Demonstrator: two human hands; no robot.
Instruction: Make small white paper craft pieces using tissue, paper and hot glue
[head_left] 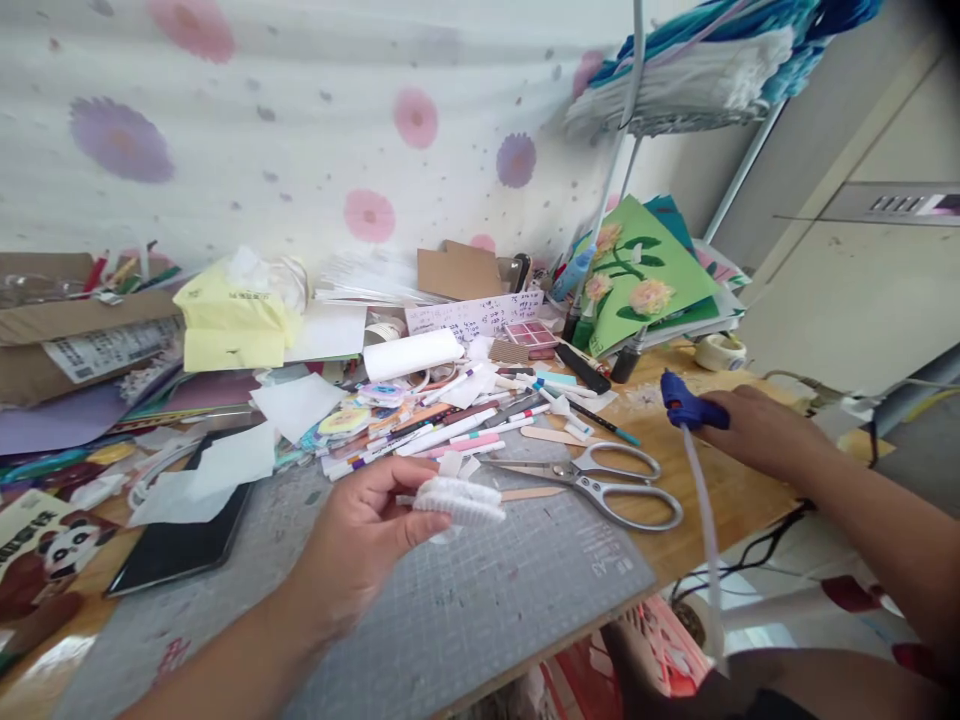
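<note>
Nearest, her left hand (360,535) is pinching a small white fuzzy piece (459,498), ridged and fluffy, over the grey cutting mat (487,600). Farther right, the right hand (757,430) is gripping a blue glue gun (684,402), beside the scissors (600,480).

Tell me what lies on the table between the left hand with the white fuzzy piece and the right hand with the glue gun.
In the head view, scissors lie open on the mat's edge between the left hand and right hand.
</note>
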